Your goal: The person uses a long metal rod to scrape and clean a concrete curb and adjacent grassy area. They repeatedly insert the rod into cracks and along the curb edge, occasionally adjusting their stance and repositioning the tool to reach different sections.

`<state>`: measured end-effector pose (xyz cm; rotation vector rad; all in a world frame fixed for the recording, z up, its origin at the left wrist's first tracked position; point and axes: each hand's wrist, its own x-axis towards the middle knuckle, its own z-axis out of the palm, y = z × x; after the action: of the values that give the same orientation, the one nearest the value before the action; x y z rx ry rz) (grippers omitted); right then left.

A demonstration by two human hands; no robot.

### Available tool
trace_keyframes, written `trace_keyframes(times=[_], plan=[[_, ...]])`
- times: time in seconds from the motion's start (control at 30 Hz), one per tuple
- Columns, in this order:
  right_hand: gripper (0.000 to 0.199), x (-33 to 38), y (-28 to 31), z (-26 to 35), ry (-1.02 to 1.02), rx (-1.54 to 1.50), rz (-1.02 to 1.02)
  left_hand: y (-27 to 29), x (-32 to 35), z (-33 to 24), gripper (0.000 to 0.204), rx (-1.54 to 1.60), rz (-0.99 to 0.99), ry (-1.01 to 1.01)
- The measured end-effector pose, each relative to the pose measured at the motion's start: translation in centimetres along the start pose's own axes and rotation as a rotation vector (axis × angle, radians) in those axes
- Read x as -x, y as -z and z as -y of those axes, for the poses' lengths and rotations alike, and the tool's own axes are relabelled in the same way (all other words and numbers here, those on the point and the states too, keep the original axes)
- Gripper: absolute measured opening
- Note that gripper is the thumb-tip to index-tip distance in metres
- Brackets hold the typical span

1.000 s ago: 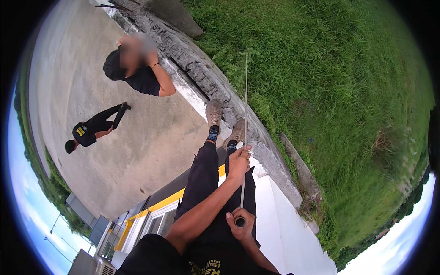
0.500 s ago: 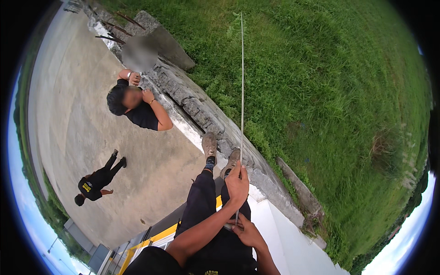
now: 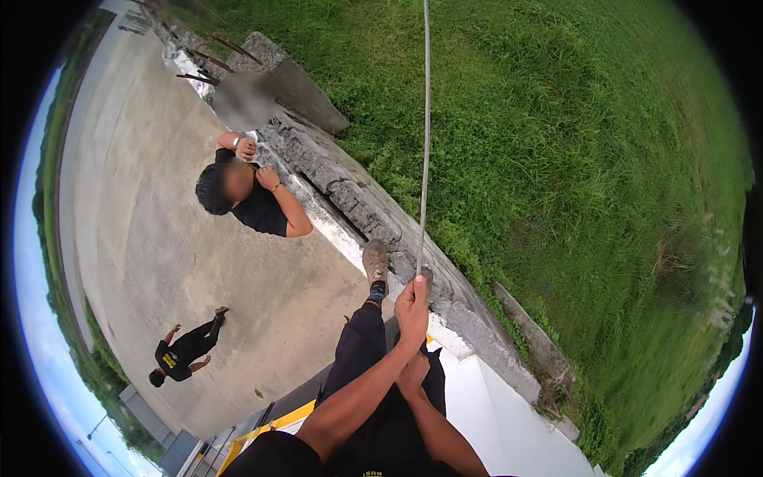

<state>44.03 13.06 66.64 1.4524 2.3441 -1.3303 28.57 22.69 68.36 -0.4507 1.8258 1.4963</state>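
Note:
My left hand (image 3: 412, 312) is wrapped round a long, thin grey pole (image 3: 426, 127), its thumb lying along the shaft. From that grip the pole runs straight away from me over the grass and past the top edge of the view. Just below, my right hand (image 3: 412, 375) is closed in line with the pole's near end, partly behind my left wrist; the bit of pole inside it is hidden. My shoes (image 3: 375, 259) stand on the broken top of a concrete wall (image 3: 350, 203), the right one mostly covered by my left hand.
A person in black (image 3: 258, 205) leans on the wall at left, arms on its edge. Another person (image 3: 187, 350) walks on the concrete floor (image 3: 151, 199) far below. Rusty rebar (image 3: 211, 60) sticks out beside a concrete block (image 3: 298, 83). Tall grass (image 3: 572, 159) covers the right; a white surface (image 3: 485, 413) lies beside my legs.
The pole has swung up, its far end now out of view. My right hand has moved up closer to my left and closed more tightly. The walking person has moved on.

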Motion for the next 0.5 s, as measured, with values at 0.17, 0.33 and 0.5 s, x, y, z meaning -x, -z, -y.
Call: trace_keyframes(times=[0.17, 0.33, 0.5], plan=[[0.024, -4.5, -3.3, -5.9, 0.183, 0.035, -0.086, -1.7, -1.8, 0.7, 0.053, 0.027, 0.089, -0.202], [0.02, -11.0, -2.4, -3.1, 0.309, 0.001, -0.188, -4.1, -4.8, -4.0, 0.053, 0.044, 0.152, -0.289], [0.019, -11.6, -1.2, 0.3, 0.115, -0.141, -0.264, -4.8, -5.5, -6.5, 0.053, 0.074, 0.223, -0.303]])
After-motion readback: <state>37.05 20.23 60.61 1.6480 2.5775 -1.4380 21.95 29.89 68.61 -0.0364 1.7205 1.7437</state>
